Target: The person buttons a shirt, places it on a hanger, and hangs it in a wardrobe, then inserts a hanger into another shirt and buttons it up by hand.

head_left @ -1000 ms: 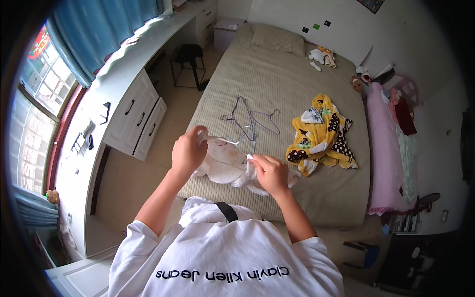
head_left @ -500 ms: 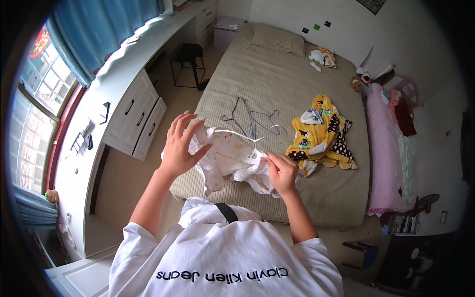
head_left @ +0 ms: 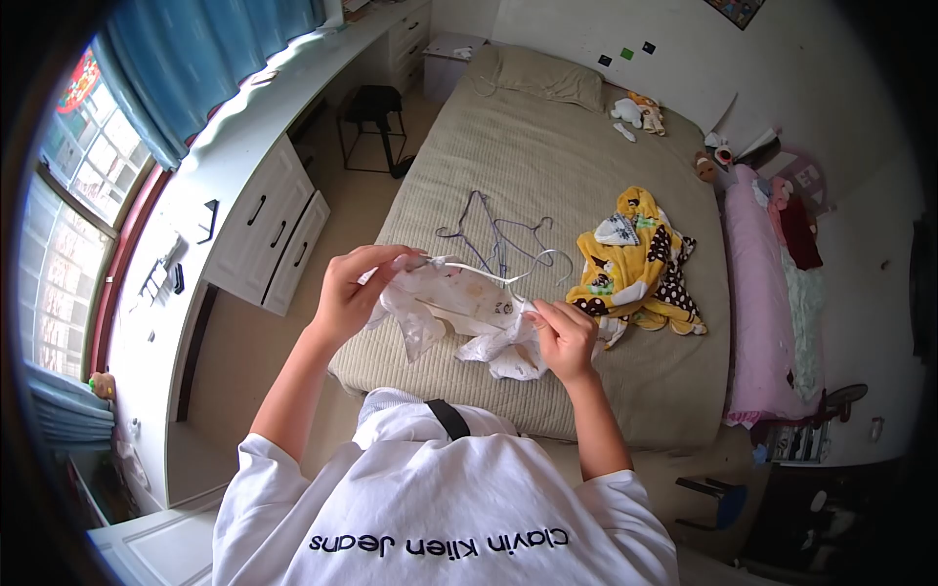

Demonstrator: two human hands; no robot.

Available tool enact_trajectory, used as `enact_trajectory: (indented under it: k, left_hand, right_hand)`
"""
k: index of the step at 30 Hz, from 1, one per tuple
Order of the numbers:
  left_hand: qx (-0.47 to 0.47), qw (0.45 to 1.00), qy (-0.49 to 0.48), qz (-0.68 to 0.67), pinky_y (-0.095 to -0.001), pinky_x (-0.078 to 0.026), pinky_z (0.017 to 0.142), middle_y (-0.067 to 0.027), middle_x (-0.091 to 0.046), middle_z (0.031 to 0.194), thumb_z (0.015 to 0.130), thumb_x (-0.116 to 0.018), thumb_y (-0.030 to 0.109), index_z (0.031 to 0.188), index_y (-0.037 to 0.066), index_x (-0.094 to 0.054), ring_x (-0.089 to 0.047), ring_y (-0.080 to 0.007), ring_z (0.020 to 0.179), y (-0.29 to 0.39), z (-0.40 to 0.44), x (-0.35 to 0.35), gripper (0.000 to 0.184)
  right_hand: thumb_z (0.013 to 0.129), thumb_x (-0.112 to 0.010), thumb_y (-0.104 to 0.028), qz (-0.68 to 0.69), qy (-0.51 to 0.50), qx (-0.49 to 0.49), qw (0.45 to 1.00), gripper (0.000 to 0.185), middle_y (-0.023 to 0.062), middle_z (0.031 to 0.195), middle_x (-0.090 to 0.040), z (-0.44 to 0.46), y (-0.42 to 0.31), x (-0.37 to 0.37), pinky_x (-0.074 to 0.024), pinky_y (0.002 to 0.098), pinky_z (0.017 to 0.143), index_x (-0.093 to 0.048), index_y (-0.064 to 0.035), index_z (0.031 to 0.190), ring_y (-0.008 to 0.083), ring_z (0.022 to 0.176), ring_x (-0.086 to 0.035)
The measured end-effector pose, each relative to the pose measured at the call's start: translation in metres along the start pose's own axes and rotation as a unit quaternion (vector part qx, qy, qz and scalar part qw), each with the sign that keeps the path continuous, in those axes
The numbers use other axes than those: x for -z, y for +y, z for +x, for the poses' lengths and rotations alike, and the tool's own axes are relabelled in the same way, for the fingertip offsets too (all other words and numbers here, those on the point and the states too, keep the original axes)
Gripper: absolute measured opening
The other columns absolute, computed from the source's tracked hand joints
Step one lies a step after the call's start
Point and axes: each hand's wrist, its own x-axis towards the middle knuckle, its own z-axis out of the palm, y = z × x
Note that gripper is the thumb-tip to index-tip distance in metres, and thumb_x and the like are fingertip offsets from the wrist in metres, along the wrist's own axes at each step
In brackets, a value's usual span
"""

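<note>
A small white printed garment (head_left: 454, 296) hangs in front of me over the near end of the bed. A white clothes hanger (head_left: 481, 270) runs along its upper edge, partly inside it, with the hook to the right. My left hand (head_left: 354, 290) is closed on the garment's left shoulder, near that end of the hanger. At the opposite shoulder, my right hand (head_left: 569, 339) pinches the cloth between thumb and fingers. Beyond the garment, dark purple wire hangers (head_left: 496, 234) lie on the bed.
A yellow patterned cloth (head_left: 635, 264) lies crumpled on the bed (head_left: 469, 127), right of the hangers. Along the left stands a white cabinet (head_left: 264, 230), with a black stool (head_left: 373, 105) beyond it. Pink bedding (head_left: 750, 303) is at the right.
My left hand was spread beside the hanger's left end; its fingers have come together on the garment there. The garment is lifted slightly and pulled wider.
</note>
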Motion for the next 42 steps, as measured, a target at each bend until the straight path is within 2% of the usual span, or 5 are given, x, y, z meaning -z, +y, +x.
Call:
enact_trajectory:
  k: [9,14,20,35,42]
  left_hand:
    - [-0.059,0.965,0.009,0.254,-0.0437,-0.038,0.102,-0.0096,-0.06,0.12,0.077,-0.064,0.003,0.115,0.01,-0.062,-0.055,-0.0292,0.113,0.015,0.008,0.011,0.039]
    - [-0.076,0.955,-0.12,0.261,-0.0461,-0.039,0.102,-0.0078,-0.064,0.086,0.075,-0.071,0.021,0.103,0.008,-0.066,-0.062,-0.0254,0.088,-0.003,0.007,0.006,0.03]
    - [-0.13,0.951,-0.115,0.255,-0.0366,-0.049,0.071,-0.0067,-0.064,0.076,0.077,-0.069,0.02,0.08,0.003,-0.064,-0.06,-0.0257,0.069,-0.011,0.007,0.007,0.017]
    - [-0.135,0.974,-0.094,0.157,-0.0365,-0.048,0.06,-0.0097,-0.064,0.076,0.076,-0.07,0.017,0.095,0.004,-0.068,-0.061,-0.0279,0.068,-0.003,0.016,-0.012,0.023]
    - [-0.037,0.967,-0.147,0.204,-0.0364,-0.045,0.053,-0.011,-0.06,0.068,0.08,-0.067,0.018,0.092,0.004,-0.066,-0.058,-0.0287,0.059,-0.009,0.011,-0.006,0.018]
  right_hand:
    - [0.078,-0.066,0.0,0.012,0.034,-0.016,0.999,0.01,0.0126,0.064,-0.059,-0.003,0.006,0.004,-0.0405,0.0286,0.048,-0.065,0.0065,0.087,0.0213,0.051,-0.054]
    - [0.077,-0.067,0.0,0.027,0.018,-0.011,0.999,0.011,0.0122,0.064,-0.059,-0.001,0.004,0.005,-0.0399,0.0283,0.048,-0.065,0.0072,0.086,0.0211,0.051,-0.053]
    - [0.077,-0.067,0.0,0.044,0.007,0.0,0.999,0.012,0.0119,0.062,-0.057,0.001,0.005,0.007,-0.0381,0.0293,0.047,-0.065,0.0073,0.086,0.0212,0.051,-0.051]
    - [0.074,-0.069,-0.002,0.047,-0.03,0.028,0.998,0.013,0.0114,0.063,-0.058,0.006,0.006,-0.004,-0.042,0.0315,0.049,-0.065,0.0035,0.086,0.0235,0.053,-0.055]
    - [0.076,-0.067,-0.004,0.032,-0.01,-0.001,0.999,0.014,0.0106,0.067,-0.059,0.011,0.004,0.004,-0.0425,0.0326,0.052,-0.066,0.0024,0.089,0.0244,0.058,-0.056]
